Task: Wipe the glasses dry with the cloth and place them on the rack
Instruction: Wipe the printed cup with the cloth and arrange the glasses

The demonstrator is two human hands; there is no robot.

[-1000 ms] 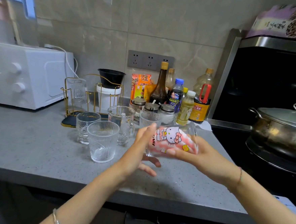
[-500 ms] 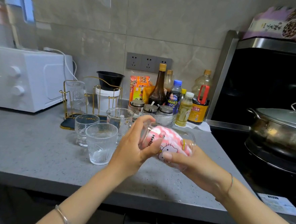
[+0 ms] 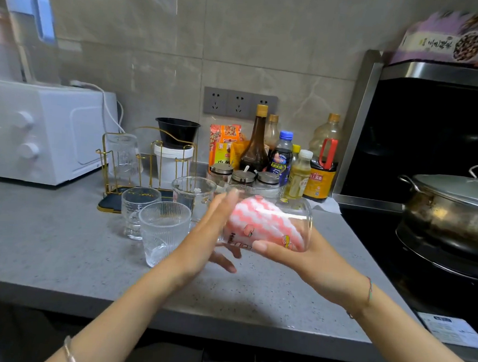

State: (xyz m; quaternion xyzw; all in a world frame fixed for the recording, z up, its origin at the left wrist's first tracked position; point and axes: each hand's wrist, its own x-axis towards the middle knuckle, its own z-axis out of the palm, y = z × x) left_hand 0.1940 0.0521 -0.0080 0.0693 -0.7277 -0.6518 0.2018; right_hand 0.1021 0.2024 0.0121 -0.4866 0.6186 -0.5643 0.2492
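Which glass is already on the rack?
The clear glass set on the left post of the gold rack. Three others stand on the counter in front; the printed glass, cloth inside, lies sideways in the right hand.

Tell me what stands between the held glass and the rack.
In the head view, a tall clear glass stands on the counter between rack and held glass; two ribbed glasses are just left of it.

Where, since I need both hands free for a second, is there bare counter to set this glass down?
Bare counter lies left of the ribbed glass, in front of the microwave, and along the front edge. A narrower strip runs between the right hand and the stove. Behind the held glass it is crowded: glasses, the rack, jars and bottles.
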